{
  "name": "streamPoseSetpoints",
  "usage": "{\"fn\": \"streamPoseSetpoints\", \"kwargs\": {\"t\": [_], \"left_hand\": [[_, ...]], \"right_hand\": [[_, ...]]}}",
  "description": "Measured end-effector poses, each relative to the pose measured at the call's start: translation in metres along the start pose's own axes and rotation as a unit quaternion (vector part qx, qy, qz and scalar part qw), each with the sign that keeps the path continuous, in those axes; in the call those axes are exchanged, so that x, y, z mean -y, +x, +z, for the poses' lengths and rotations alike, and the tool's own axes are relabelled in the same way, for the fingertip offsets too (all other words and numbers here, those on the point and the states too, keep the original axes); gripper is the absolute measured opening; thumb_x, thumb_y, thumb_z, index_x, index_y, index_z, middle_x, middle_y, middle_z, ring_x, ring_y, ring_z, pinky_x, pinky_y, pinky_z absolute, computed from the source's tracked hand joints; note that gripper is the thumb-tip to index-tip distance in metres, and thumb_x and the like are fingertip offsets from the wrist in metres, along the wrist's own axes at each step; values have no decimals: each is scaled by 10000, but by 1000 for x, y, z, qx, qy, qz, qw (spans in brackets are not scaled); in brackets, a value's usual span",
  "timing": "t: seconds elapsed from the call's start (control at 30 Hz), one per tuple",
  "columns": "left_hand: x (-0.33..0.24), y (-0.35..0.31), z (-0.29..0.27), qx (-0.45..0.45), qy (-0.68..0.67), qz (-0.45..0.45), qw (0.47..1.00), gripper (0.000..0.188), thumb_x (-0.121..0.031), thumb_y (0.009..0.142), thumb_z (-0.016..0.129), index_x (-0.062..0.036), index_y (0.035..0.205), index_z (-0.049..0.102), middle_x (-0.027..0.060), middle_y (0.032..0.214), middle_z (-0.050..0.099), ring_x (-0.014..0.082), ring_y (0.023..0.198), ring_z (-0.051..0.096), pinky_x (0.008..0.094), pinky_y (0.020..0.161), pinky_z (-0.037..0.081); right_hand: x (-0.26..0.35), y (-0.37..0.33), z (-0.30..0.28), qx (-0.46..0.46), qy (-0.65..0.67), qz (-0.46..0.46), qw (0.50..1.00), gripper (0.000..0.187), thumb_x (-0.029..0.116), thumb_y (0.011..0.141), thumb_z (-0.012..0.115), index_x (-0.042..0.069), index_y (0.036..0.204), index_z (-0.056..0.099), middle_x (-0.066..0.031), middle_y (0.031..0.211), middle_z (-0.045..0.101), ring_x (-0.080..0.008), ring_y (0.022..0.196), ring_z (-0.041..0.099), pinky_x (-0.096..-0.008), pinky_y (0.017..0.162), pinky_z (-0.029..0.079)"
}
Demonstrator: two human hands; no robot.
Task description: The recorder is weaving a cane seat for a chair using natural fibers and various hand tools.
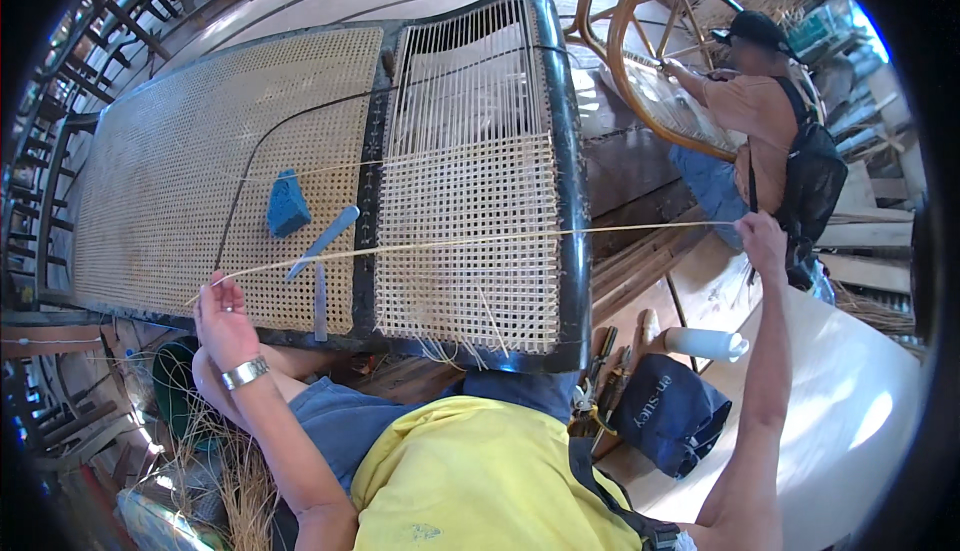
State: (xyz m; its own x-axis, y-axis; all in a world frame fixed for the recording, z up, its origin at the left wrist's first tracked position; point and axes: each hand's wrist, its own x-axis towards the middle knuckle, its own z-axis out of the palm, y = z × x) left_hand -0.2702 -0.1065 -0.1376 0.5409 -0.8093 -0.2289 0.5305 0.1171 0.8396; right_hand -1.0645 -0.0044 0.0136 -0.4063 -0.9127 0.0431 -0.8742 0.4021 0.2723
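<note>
A long, thin cane strand [470,243] is stretched across in front of me. My left hand [226,329], wearing a metal watch, pinches it near its left end. Far out to the right, my right hand [763,243] is closed on the other end. Beneath the strand lies a dark-framed seat panel [570,201]. Its right section holds half-woven cane mesh [465,281], with bare parallel strands toward the far end. On the finished mesh at left rest a blue block [288,203], a blue-grey flat stick [325,243] and another flat strip [320,303]. A dark, thin curved rod [275,129] lies across both sections.
At the right a co-worker [775,116] in a cap works on a curved wooden chair frame [622,31]. Beside my right side are a white bottle [702,343], a dark blue bag [668,411] and several hand tools [606,381]. Loose cane strands [245,481] lie at lower left.
</note>
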Motion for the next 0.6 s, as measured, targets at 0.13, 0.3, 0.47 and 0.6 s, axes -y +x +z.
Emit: {"fn": "streamPoseSetpoints", "kwargs": {"t": [0.13, 0.3, 0.47, 0.6], "left_hand": [[36, -85, 112, 96, 78, -44, 991, 147, -192, 1053, 598, -50, 1031, 571, 151, 1055, 720, 199, 877, 708, 347, 786, 602], [102, -179, 191, 346, 91, -199, 913, 114, -158, 1099, 499, -54, 1069, 531, 150, 1027, 738, 228, 913, 756, 338, 789, 631], [118, -182, 219, 404, 142, -184, 885, 123, -137, 1045, 625, -30, 1104, 609, 58, 1006, 707, 110, 803, 692, 266, 748, 590], [99, -166, 227, 435, 199, -220, 850, 92, -114, 1040, 621, -35, 1085, 611, 61, 970, 703, 115, 806, 666, 247, 767, 534]], "right_hand": [[92, 10, -24, -147, 178, -41, 972, 302, 249, 971, 678, 34, 1182, 697, -163, 1176, 659, -308, 1104, 646, -440, 952, 510], [278, -50, -58, -14, 479, -265, 837, 409, 201, 974, 686, 16, 1324, 584, -217, 1330, 582, -330, 1166, 621, -439, 1005, 504], [317, -70, -50, 220, 624, -161, 732, 269, 112, 990, 657, 18, 1241, 628, -106, 973, 696, -140, 743, 626, -307, 682, 530], [301, -51, -33, 188, 575, -171, 777, 89, 43, 976, 648, -3, 1041, 688, -63, 856, 677, -134, 716, 593, -291, 660, 490]]}}
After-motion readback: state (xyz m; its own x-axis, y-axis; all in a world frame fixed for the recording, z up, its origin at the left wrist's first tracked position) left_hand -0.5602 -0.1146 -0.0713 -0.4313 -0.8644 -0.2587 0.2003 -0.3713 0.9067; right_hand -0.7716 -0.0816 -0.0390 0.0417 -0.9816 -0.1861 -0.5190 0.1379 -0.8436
